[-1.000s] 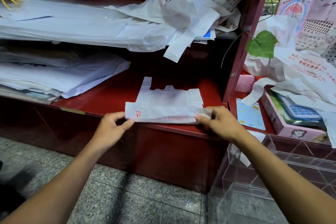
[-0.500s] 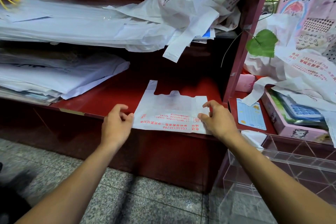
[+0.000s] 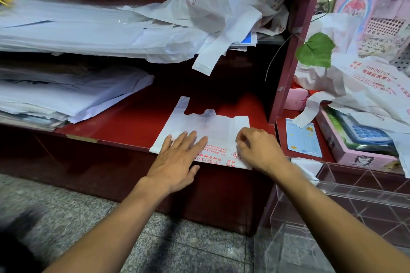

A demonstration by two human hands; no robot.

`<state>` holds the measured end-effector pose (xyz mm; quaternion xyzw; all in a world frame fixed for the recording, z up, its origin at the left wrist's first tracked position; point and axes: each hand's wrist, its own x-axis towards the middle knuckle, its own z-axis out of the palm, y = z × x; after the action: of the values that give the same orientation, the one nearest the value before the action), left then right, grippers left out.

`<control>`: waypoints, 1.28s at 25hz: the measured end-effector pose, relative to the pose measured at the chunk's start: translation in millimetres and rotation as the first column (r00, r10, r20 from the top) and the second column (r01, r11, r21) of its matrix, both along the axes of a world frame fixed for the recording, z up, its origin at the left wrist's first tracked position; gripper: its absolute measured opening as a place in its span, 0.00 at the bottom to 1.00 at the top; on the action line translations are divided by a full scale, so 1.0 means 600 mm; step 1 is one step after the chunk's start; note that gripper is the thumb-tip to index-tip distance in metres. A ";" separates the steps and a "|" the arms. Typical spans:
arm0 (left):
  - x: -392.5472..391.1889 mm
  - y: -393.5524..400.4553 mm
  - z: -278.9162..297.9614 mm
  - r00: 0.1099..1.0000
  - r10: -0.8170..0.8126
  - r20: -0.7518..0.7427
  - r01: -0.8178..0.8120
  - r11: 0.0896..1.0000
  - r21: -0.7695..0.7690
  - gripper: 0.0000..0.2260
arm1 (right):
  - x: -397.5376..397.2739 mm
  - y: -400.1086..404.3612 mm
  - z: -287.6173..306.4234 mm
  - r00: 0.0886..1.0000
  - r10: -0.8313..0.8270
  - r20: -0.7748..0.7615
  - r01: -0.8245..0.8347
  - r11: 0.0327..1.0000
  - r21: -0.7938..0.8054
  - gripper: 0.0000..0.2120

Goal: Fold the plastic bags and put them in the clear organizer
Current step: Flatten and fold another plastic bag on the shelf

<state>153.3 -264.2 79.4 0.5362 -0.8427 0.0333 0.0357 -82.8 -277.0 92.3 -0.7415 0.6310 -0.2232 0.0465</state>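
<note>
- The thin white plastic bag with red print (image 3: 206,133), lifted a second ago, now lies flat at the red shelf's (image 3: 124,126) front edge.
- Left hand (image 3: 177,157) presses it, fingers straight; right hand (image 3: 257,148) pinches its right edge, so folding can start.

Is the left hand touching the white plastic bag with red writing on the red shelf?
Touching. The head view shows the left hand lying flat on the white plastic bag with red writing, its straight fingers spread over it with no gap.
</note>
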 end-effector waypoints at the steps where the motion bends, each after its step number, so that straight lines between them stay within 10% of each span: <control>1: -0.003 -0.001 -0.003 1.000 -0.003 0.006 0.003 1.000 0.023 0.31 | -0.001 0.000 -0.001 0.999 0.032 -0.021 -0.031 0.999 0.040 0.06; 5: -0.001 -0.012 -0.011 1.000 0.004 -0.020 -0.003 0.998 0.069 0.27 | -0.012 -0.005 0.013 0.995 0.061 0.078 -0.061 0.998 0.001 0.04; 11: 0.015 -0.023 -0.012 0.991 -0.026 -0.129 0.041 0.993 0.111 0.24 | -0.037 -0.060 -0.003 0.981 0.021 -0.194 0.028 0.969 0.244 0.11; 14: 0.015 -0.022 -0.012 0.996 -0.009 -0.089 0.020 0.993 0.120 0.24 | -0.038 -0.072 0.009 0.960 -0.135 -0.245 0.153 0.987 0.054 0.20; 17: 0.012 -0.020 -0.008 0.998 0.010 -0.068 -0.001 0.992 0.128 0.25 | -0.017 -0.043 0.010 0.978 0.048 -0.203 -0.088 0.977 -0.193 0.16; 24: 0.014 -0.022 -0.008 0.985 0.171 -0.017 -0.163 0.962 0.218 0.32 | -0.022 -0.015 -0.002 0.976 0.218 -0.016 -0.214 0.968 0.134 0.26; 32: 0.000 -0.024 -0.016 0.994 0.102 -0.031 -0.094 0.978 0.188 0.33 | 0.022 0.018 -0.030 0.892 0.259 -0.371 -0.285 0.958 -0.017 0.31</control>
<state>153.6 -278.3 69.9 0.5786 -0.8137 -0.0547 0.0009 -69.9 -266.3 74.6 -0.8521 0.5102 -0.0954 -0.0672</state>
